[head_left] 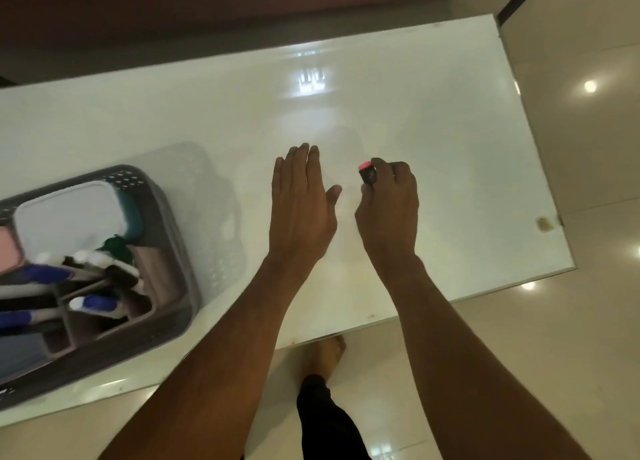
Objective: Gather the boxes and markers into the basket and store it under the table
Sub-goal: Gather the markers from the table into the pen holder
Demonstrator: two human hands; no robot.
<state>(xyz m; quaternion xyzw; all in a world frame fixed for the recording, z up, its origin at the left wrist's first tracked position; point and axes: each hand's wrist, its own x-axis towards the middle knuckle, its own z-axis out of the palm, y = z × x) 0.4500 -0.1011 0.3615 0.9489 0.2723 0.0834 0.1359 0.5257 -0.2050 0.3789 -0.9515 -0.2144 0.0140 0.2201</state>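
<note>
The right hand [388, 207] pinches a short dark marker [367, 174] with a pink end between thumb and fingers [379, 167], held just above mid-bench. The left hand [301, 203] hovers just beside it, flat, fingers straight and together, holding nothing. The basket [173, 252] sits at the left of the white bench [450, 130], near its front edge, with boxes [69, 217] and markers [52, 274] inside. Bare bench lies between basket and hands, and beyond toward the far and right edges.
</note>
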